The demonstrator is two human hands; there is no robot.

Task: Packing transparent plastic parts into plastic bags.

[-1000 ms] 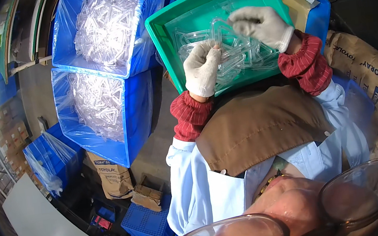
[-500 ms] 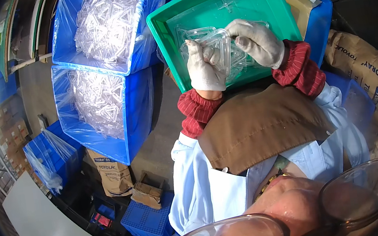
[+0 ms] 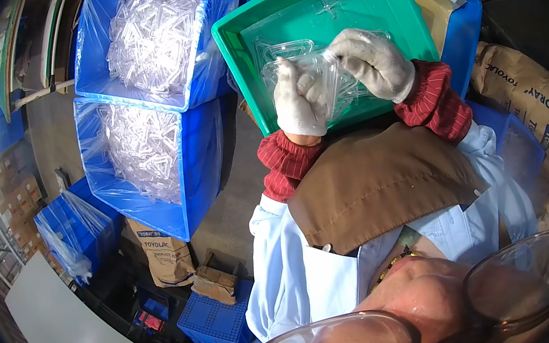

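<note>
My left hand, in a white glove, is closed around a clear plastic frame piece with rounded corners, held over the near side of a green tray. The thumb and fingers of my right hand, also gloved, pinch the upper right corner of that piece. Motion smears it slightly, and whether several pieces are stacked there I cannot tell. More clear plastic frames lie in the tray below and behind my hands, partly hidden by them. A small clear cross-shaped part sits at the tray's far side.
Two blue bins lined with plastic film stand at the left, heaped with clear triangular parts. Under the green tray is a cardboard box in a blue crate. Brown paper sacks stand at the right; a closed blue crate sits lower left.
The held plastic piece has tilted and its outline has blurred. My right fingers have shifted slightly and now pinch its upper corner. My left hand stays nearly in place.
</note>
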